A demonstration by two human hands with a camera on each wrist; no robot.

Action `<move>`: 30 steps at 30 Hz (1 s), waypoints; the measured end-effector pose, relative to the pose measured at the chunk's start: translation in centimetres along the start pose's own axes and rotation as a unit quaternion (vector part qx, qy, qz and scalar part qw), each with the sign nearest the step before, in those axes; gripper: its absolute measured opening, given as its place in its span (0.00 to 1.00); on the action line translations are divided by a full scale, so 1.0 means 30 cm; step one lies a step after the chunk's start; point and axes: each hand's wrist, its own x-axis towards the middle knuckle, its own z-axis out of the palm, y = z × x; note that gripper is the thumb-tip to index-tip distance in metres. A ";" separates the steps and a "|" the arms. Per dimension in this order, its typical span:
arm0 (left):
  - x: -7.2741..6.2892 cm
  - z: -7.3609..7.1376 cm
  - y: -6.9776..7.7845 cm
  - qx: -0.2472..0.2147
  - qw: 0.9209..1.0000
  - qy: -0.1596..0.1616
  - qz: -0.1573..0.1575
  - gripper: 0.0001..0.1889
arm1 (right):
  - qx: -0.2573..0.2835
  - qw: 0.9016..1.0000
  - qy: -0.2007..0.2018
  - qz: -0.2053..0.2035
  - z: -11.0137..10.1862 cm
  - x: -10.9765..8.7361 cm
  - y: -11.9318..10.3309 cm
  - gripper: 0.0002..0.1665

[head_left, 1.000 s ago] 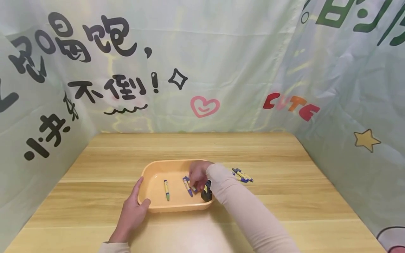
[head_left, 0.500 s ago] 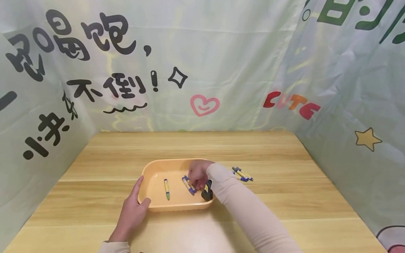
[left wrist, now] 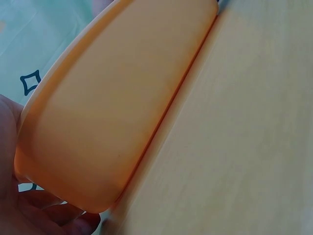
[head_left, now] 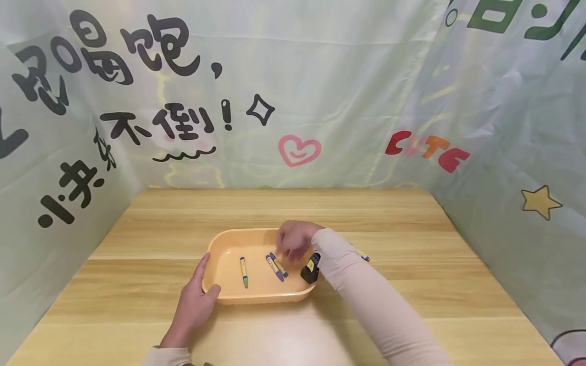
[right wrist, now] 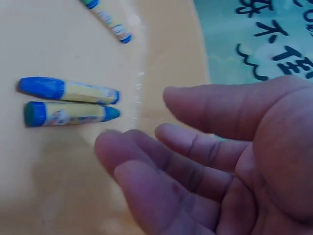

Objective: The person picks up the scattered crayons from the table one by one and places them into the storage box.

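Note:
An orange plastic tray point(head_left: 256, 299) stands on the table, its outer wall filling much of the left wrist view. My left hand point(head_left: 194, 300) grips its left end, thumb over the rim and fingers round the outside. Inside lie two crayons side by side, a blue-tipped crayon point(right wrist: 68, 91) and a teal-tipped crayon point(right wrist: 73, 113). A green-tipped crayon point(head_left: 244, 273) lies apart, further left. My right hand point(head_left: 296, 240) hovers over the tray's right part, just above the pair. In the right wrist view its thumb and fingers are spread apart, holding nothing.
More crayons point(head_left: 363, 255) lie on the table right of the tray, mostly hidden behind my right sleeve. A black wrist camera point(head_left: 311, 268) sits at my right wrist. Printed cloth walls point(head_left: 247, 168) enclose the wooden table point(head_left: 412, 305) at the back and sides.
My right hand has lifted off the paired crayons and moved slightly up and right, leaving them in the tray. The left hand keeps its grip on the tray.

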 end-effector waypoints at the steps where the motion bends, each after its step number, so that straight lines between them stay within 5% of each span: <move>1: 0.000 0.000 0.001 0.005 1.000 0.002 0.004 0.43 | 0.007 1.000 0.004 -0.003 -0.011 -0.004 0.001 0.03; 14: 0.005 0.001 -0.001 0.015 1.000 0.010 0.016 0.42 | 0.035 0.997 0.058 -0.040 -0.144 -0.076 0.082 0.11; 30: 0.005 0.005 -0.009 0.003 1.000 0.002 0.014 0.43 | 0.057 0.990 0.127 0.007 -0.246 -0.142 0.286 0.13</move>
